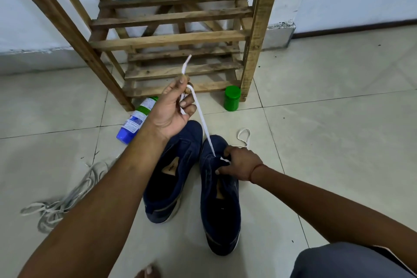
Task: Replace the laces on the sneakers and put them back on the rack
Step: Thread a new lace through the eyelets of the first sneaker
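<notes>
Little can be read here: the bottle (135, 121) lying on the floor (327, 101) by the rack (171, 39) has a white label with lines of small print between its blue and green bands, too blurred to make out. The tan patch inside each sneaker bears a dark mark that is equally illegible. The left hand (173, 106) is raised above the shoes. Its grip is closed on the white lace (204, 124), whose tip sticks up past the fingers while the rest runs taut down to the front eyelets of the right sneaker (220, 205). The right hand (239, 165) grips that sneaker's upper at the eyelets, fingers curled, with a bit of lace showing white between them. How the lace threads through is hidden under the hand. Its other end lies in a loop (244, 135) on the floor just beyond. The left sneaker (173, 178), navy and unlaced, stands touching its mate, partly covered by the left forearm. Both stand on the floor in front of the wooden rack, whose top is cut off. A green jar (232, 97) stands by the rack's leg. A heap of greyish laces (61, 201) lies to the left, partly behind the arm. A grey-clad knee (349, 262) and a toe (147, 272) are cut off at the bottom edge.
</notes>
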